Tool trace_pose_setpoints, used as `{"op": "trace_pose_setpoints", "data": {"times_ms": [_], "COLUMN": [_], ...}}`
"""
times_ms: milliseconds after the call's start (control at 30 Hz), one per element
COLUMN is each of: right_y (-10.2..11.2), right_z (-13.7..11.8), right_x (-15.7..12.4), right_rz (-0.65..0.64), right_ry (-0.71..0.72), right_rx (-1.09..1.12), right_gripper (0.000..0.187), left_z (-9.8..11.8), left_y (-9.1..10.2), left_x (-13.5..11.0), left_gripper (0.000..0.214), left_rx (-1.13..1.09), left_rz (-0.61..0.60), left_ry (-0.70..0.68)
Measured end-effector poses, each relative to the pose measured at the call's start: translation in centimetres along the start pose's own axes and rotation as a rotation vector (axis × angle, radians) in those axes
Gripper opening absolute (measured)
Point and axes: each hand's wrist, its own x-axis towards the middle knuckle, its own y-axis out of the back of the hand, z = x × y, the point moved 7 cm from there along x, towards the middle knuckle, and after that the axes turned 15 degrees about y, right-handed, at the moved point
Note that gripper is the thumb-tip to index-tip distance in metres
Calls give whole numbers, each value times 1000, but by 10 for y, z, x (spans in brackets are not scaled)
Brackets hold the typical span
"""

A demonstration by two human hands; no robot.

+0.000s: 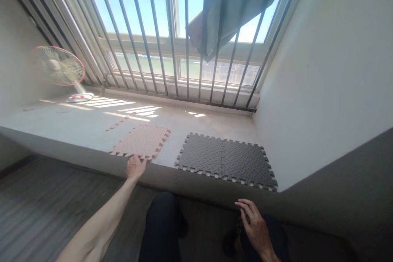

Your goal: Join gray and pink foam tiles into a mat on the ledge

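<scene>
My left hand (135,166) reaches out to the near edge of a pink foam puzzle mat (141,141) lying on the wide window ledge (76,127). Its fingers pinch that edge. To the right lie two dark grey foam mats (225,160) joined side by side, close to the ledge's front edge. My right hand (256,226) hangs low near my right knee, fingers loosely curled and apart, holding nothing. A thin pink edge strip (118,123) lies on the ledge behind the pink mat.
A white and red table fan (58,67) stands at the ledge's left end. Metal bars (172,41) cover the window, and a grey cloth (233,8) hangs over them. A white wall (322,82) closes the right side. Grey wood floor (46,213) lies below.
</scene>
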Motion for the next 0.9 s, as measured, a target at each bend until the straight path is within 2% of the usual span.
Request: {"op": "trace_pose_setpoints", "data": {"times_ms": [100,200,300,367,467,567,633,733,800,900], "right_y": [2,5,0,-12,-43,-82,-100,-93,-74,-37], "right_z": [-10,-18,-31,-47,-71,-80,-73,-40,-15,17], "right_x": [6,11,28,51,98,144,166,178,176,172], "right_rz": [-9,18,64,80,93,161,220,379,473,560], "right_ry": [-18,-47,-82,-95,-165,-344,-466,-590,-619,-592], "right_rx": [28,59,144,245,463,815,948,793,765,912], "right_gripper": [32,31,32,34,38,64,76,73,71,72], "left_z": [5,19,45,67,102,141,165,190,191,178], "left_y": [1,11,24,27,17,-8,-27,-54,-63,-62], "left_x": [6,9,-11,-43,-114,-195,-246,-298,-305,-278], "left_gripper": [53,51,50,49,51,50,47,41,41,56], "left_rx": [5,-98,-327,-493,-723,-847,-847,-778,-746,-725], "left_rz": [1,40,88,107,89,-6,-81,-223,-205,5], "left_ry": [64,90,41,0,-56,-143,-239,-424,-455,-340]}}
